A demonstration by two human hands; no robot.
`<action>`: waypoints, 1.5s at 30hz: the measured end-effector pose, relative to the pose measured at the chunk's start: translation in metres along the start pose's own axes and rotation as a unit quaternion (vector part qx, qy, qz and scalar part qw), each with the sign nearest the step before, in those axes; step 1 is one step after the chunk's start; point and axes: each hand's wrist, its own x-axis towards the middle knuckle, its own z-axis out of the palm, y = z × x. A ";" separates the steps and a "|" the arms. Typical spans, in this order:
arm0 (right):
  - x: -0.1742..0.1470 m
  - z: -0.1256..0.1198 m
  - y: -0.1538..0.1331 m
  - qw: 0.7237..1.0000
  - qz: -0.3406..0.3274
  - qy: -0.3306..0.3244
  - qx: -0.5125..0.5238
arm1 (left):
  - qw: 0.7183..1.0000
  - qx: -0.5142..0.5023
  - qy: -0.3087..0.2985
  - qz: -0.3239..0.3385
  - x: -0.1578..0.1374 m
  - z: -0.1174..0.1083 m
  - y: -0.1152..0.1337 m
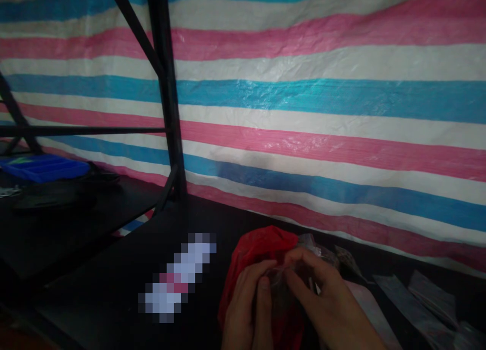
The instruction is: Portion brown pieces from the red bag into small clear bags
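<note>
My left hand (pixel 248 302) is closed, its thumb and fingers at the left edge of a small clear plastic bag (pixel 280 284). Thumb and forefinger of my right hand (pixel 322 294) pinch the same bag at its upper right edge. What the clear bag contains is too dark to make out. Behind and below both hands lies a crumpled red plastic bag (pixel 261 241), partly hidden by them. Crinkled clear packets (pixel 313 243) show just beyond my right hand.
Flat clear bags (pixel 413 309) lie on the black table (pixel 125 289) at right. A pale sheet (pixel 370 304) is beside my right wrist. Left stand a pixelated bright oblong (pixel 180 279), a black metal post (pixel 169 102) and a blue tray (pixel 47 167). A striped tarp (pixel 322 122) hangs behind.
</note>
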 end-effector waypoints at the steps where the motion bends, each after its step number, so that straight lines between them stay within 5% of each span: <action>1: 0.001 0.001 0.001 1.000 0.000 -0.004 0.003 | 1.000 -0.003 0.005 -0.010 0.000 -0.001 0.001; 6: 0.004 0.006 0.002 0.999 0.009 -0.044 0.030 | 0.998 -0.011 0.029 -0.058 0.004 -0.005 0.005; 13: 0.009 0.012 0.007 0.997 -0.013 0.067 0.020 | 0.990 -0.105 -0.038 -0.085 0.013 -0.005 0.009; 16: 0.008 0.013 0.009 0.998 -0.015 0.054 0.032 | 0.988 -0.122 -0.015 -0.096 0.013 -0.004 0.012; 21: 0.007 0.014 0.006 0.998 -0.015 0.051 0.024 | 0.984 -0.131 -0.068 -0.098 0.015 -0.007 0.013; 45: 0.002 0.012 0.006 0.999 -0.011 0.020 0.038 | 0.987 -0.116 -0.018 -0.112 0.012 0.006 0.019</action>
